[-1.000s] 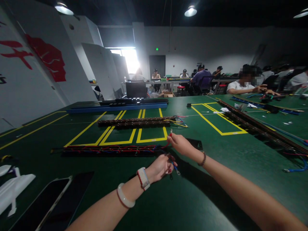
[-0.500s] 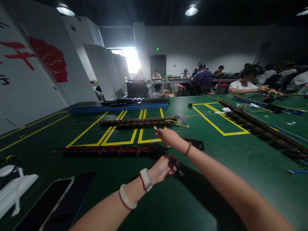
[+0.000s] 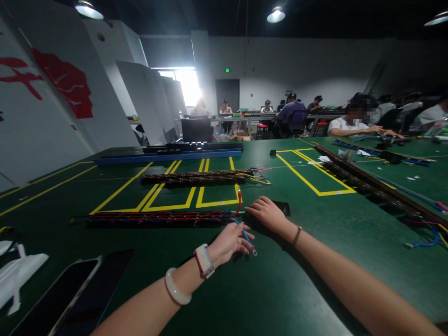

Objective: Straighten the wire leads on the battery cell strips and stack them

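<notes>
The left hand (image 3: 229, 240) pinched a blue wire (image 3: 245, 237) just right of the wired strip (image 3: 154, 218) on the tabletop (image 3: 280, 289). The right hand (image 3: 268, 212), loosely open, rested beside a raised red wire (image 3: 240, 200). Both leads hung loose from the strip's right end, apparently not yet fixed.

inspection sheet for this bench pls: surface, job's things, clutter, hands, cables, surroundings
Surface: green table with yellow marked boxes.
Job's things: long wired strip lying across the near bench; two more dark strips behind it.
Clutter: phone and white plastic part at near left; small black plate beside the right hand.
Hands: left hand pinches a blue wire ending in a ring terminal; right hand rests flat, open, holding nothing.
Cables: red wire loops up at the strip's right end; yellow and blue leads trail from the far strips.
Surroundings: other people seated at benches; white panels at left.
</notes>
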Available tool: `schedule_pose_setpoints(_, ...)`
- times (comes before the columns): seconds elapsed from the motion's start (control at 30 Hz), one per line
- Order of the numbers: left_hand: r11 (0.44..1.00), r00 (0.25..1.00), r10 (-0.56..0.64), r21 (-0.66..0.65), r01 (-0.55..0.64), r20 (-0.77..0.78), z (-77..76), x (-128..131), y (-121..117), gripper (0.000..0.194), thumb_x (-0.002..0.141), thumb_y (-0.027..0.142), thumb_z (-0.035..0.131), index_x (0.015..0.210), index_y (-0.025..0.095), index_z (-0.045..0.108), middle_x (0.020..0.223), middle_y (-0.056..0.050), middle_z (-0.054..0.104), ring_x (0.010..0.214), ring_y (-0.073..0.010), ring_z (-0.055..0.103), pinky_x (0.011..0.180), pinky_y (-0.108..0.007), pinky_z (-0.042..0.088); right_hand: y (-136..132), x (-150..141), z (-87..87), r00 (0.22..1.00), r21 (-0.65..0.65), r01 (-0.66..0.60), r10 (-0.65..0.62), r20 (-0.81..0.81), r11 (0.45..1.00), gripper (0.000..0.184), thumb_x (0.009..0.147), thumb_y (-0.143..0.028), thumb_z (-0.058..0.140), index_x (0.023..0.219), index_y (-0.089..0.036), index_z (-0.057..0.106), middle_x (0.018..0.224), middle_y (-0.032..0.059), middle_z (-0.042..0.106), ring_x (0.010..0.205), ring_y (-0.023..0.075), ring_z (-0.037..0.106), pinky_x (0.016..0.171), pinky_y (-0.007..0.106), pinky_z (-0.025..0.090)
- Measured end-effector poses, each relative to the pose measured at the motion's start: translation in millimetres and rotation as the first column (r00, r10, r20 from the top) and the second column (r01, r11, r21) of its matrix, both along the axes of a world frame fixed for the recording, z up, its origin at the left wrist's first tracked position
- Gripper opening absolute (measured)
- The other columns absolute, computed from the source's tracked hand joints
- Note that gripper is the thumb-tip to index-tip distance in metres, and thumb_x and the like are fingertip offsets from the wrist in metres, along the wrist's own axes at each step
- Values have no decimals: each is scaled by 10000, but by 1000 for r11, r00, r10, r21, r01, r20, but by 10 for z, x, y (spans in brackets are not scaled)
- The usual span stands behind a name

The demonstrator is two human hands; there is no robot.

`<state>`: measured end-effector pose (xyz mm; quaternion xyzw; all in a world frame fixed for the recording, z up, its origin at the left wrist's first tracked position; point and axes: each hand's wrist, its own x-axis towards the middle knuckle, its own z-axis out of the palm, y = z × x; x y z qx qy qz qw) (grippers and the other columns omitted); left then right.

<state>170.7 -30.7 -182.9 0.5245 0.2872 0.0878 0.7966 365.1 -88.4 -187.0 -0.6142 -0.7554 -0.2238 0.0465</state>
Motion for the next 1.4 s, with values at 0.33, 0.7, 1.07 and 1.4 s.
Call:
schedule_pose_setpoints(0.33, 859, 917, -257, 362, 361, -305, 190, -119, 293, 418, 916, 428, 374, 906, 56, 565, 588, -14, 550, 337, -29, 360, 378, -176, 227, 11, 29, -23, 999, -13, 8, -8, 45, 1000, 340, 906, -197, 468, 1234, -226, 550, 977, 67, 598, 903, 175, 495, 918, 348, 324)
schedule_pose_setpoints(0.7, 885, 906, -316, 257, 388, -281, 151, -100, 382, 469, 883, 484, 437, 925, 53, 619, 675, -87, 622, 476, -104, 554, 445, -195, 393, 11, -45, 69, 976, -49, 82, -90, -198, 995, 309, 902, -169, 435, 1138, -238, 623, 945, 65, 631, 902, 166, 533, 924, 360, 322)
schedule_pose_setpoints(1.07, 987, 987, -155, 26, 156, -38, 47, -35, 223, 282, 930, 307, 402, 851, 75, 542, 690, -84, 605, 477, -83, 530, 471, -192, 372, -13, -451, 674, 441, 57, -190, 137, -887, 980, 568, 816, -382, 597, 1316, -196, 402, 1259, 105, 513, 1119, 173, 516, 941, 323, 424)
schedule_pose_setpoints(1.4, 983, 984, -180, 21, 180, -19, -39, -17, 266, 267, 922, 297, 426, 870, 60, 538, 733, -110, 629, 534, -101, 582, 513, -201, 414, 49, 146, 597, 563, -153, 20, -138, -815, 988, 305, 836, -257, 542, 1124, -159, 567, 1084, 72, 630, 982, 156, 594, 894, 310, 453)
